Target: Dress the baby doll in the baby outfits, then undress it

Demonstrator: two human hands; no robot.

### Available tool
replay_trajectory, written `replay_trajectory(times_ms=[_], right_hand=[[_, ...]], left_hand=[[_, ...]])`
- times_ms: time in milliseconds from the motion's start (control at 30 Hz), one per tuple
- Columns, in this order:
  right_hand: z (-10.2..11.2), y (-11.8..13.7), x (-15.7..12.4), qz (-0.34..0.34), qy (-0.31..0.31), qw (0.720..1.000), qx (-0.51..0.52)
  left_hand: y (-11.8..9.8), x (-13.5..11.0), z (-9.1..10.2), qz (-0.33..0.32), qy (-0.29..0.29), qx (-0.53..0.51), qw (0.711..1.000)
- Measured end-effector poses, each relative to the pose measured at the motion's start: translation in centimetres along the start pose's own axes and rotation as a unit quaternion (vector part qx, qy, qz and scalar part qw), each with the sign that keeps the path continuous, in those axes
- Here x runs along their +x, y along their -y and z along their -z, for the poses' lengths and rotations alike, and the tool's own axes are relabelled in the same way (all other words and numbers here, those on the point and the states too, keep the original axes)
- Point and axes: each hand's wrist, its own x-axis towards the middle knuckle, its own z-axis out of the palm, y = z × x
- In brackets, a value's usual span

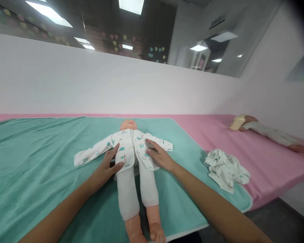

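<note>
A baby doll (155,222) lies on its back on a green blanket (184,199), head away from me and bare feet toward me. It wears a white patterned baby jacket (125,145), open down the front, and white leggings (128,192). At the jacket's left side, my left hand (110,163) rests with thumb and fingers apart, touching the edge. On the right front panel lies my right hand (159,155), its fingers stretched out over the cloth. Neither hand visibly grips anything. The left sleeve spreads out flat; the right sleeve is partly behind my right hand.
A crumpled white patterned garment (226,170) lies on the blanket's right side. Farther right, another doll (271,130) in pale clothes lies on the pink mat (200,130). A white wall (111,84) with windows above it stands behind. The mat's edge drops off at front right.
</note>
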Motion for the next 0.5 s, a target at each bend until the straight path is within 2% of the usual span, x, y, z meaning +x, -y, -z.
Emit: replay_trajectory(times_ms=[67, 133, 200, 267, 333, 367, 433, 500], right_hand=[[2.2, 0.7, -2.3, -0.005, -0.038, 0.997, -0.072], [5.4, 1.2, -5.4, -0.014, -0.083, 0.980, -0.181], [9.3, 1.6, -9.0, -0.030, -0.120, 0.938, -0.323], [13.0, 1.6, -12.7, -0.087, -0.095, 0.888, -0.442], [15.9, 1.3, -15.9, -0.155, -0.055, 0.839, -0.518], [16.8, 0.9, -17.3, -0.174, -0.043, 0.824, -0.538], [17.9, 0.1, -19.3, -0.183, -0.042, 0.812, -0.553], [18.4, -0.7, -20.5, -0.185, -0.065, 0.813, -0.548]], left_hand=[[0.6, 0.0, -0.2, -0.009, -0.005, 0.013, 1.000], [1.5, 0.2, -0.5, -0.024, -0.029, 0.040, 0.998], [2.4, 0.6, -1.0, -0.049, -0.063, 0.077, 0.994], [2.4, 1.0, -1.4, -0.081, -0.092, 0.115, 0.986], [1.1, 1.2, -1.5, -0.119, -0.109, 0.156, 0.974], [0.1, 1.0, -1.5, -0.142, -0.117, 0.177, 0.967], [-2.3, -0.7, -1.2, -0.190, -0.142, 0.210, 0.949], [-3.9, -4.5, -1.0, -0.217, -0.183, 0.215, 0.935]])
